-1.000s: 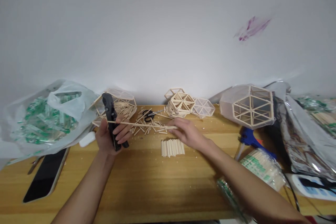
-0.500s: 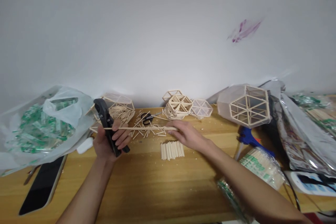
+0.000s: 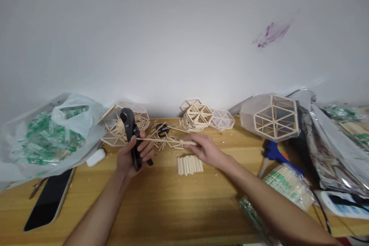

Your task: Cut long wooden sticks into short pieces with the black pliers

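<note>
My left hand (image 3: 127, 159) is closed around a black hand cutter (image 3: 128, 121) that stands nearly upright, its head pointing up. Its fingers also meet one end of a long thin wooden stick (image 3: 161, 140), which runs sideways across to my right hand (image 3: 209, 150). That right hand is closed, pinching the stick's other end together with what look like shorter stick pieces. Below it lies a neat row of short cut sticks (image 3: 189, 165). Behind the stick, small loose pieces (image 3: 164, 144) are scattered beside black-handled scissors (image 3: 163, 129).
Against the wall stand hexagonal stick frames (image 3: 200, 115), one large lantern-like frame (image 3: 275, 119) and a stick-filled one (image 3: 118, 113). Left are a plastic bag (image 3: 95, 123) of green wrappers and a phone (image 3: 49, 200). Right are a blue glue gun (image 3: 273, 152), packed sticks (image 3: 288, 184) and a power strip (image 3: 338, 205).
My left hand with the cutter has moved right, nearer my right hand, and less of the stick's length shows between them. My right hand stays almost in place.
</note>
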The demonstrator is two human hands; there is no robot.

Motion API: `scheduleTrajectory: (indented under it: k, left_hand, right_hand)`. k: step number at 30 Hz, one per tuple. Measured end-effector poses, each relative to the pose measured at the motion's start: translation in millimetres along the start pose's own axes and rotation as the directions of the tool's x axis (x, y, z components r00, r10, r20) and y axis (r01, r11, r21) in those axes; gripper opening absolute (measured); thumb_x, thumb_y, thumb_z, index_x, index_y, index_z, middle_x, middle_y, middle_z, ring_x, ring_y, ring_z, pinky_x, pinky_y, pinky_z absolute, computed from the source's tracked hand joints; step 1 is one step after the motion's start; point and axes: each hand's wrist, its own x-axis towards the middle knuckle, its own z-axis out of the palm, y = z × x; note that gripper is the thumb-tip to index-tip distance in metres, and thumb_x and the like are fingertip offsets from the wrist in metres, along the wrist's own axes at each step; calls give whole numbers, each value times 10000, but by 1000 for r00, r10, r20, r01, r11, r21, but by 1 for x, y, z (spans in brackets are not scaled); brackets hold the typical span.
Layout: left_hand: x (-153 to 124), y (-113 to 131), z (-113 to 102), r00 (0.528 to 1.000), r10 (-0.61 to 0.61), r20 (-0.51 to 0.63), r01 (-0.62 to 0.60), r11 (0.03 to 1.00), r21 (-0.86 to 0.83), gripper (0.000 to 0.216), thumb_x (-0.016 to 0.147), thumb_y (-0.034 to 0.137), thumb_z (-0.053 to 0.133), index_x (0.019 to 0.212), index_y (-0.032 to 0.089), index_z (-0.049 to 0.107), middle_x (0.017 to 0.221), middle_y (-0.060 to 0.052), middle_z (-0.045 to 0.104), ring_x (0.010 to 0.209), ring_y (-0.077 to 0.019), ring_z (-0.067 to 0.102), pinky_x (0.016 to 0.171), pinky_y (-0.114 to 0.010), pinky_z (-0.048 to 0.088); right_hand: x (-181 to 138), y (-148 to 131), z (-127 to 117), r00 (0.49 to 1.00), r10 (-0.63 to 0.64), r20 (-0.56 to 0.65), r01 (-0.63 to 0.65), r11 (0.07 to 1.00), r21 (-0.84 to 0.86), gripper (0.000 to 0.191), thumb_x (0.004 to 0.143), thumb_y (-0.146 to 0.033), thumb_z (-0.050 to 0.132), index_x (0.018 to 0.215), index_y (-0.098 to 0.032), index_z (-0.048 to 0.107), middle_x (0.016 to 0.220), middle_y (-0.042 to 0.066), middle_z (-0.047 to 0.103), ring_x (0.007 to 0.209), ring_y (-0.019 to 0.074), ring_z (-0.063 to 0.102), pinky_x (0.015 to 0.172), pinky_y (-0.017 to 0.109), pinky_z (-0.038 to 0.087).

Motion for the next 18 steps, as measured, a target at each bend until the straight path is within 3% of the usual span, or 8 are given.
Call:
scheduleTrajectory:
  k: [5,9,12,14,16,18]
  left_hand:
    - [3,5,5,997,64,-46,-58,989,134,461,738,530,802,946,140,670,630,20,498,539,-120,485,477,-238,452]
    - [3,-4,-1,995,77,-62,-47,923,381,506,793,634,682,892,138,692,649,-35,576,568,-175,544,539,-313,492]
    - [1,-18,-4,980,137,-143,-12,762,647,479,829,623,648,883,150,705,674,-45,606,583,-178,544,543,-291,470]
    - [0,-26,-3,957,241,-163,-19,611,791,319,829,490,716,910,182,721,728,-34,621,639,-174,540,582,-258,448]
    - [-1,-29,0,921,372,-117,-50,410,911,239,758,364,801,936,219,733,816,-40,646,757,-212,564,662,-263,452]
    - [-1,-29,4,885,463,-44,-75,235,969,299,682,314,847,951,242,736,902,-62,665,877,-272,579,754,-303,463]
  right_hand:
    - [5,-4,-2,995,96,-29,-94,994,50,203,970,-328,616,1064,-167,698,986,70,736,838,185,659,724,283,492]
    - [7,-7,-5,974,215,-70,-195,956,218,307,997,-434,547,1041,-163,686,861,41,688,726,158,582,648,263,447]
    - [8,-4,-5,961,258,-97,-205,904,376,369,995,-498,525,1019,-162,676,842,40,657,740,161,560,674,273,463]
    - [7,-3,-5,958,265,-110,-197,885,421,387,976,-528,549,1036,-166,672,828,36,637,722,157,540,666,275,460]
    - [7,-3,-3,959,263,-106,-194,882,430,391,970,-535,559,1079,-175,666,779,17,603,677,149,520,625,267,440]
    - [6,-5,-2,964,250,-95,-190,889,417,377,977,-518,556,1115,-183,661,731,-2,566,642,143,508,592,259,419]
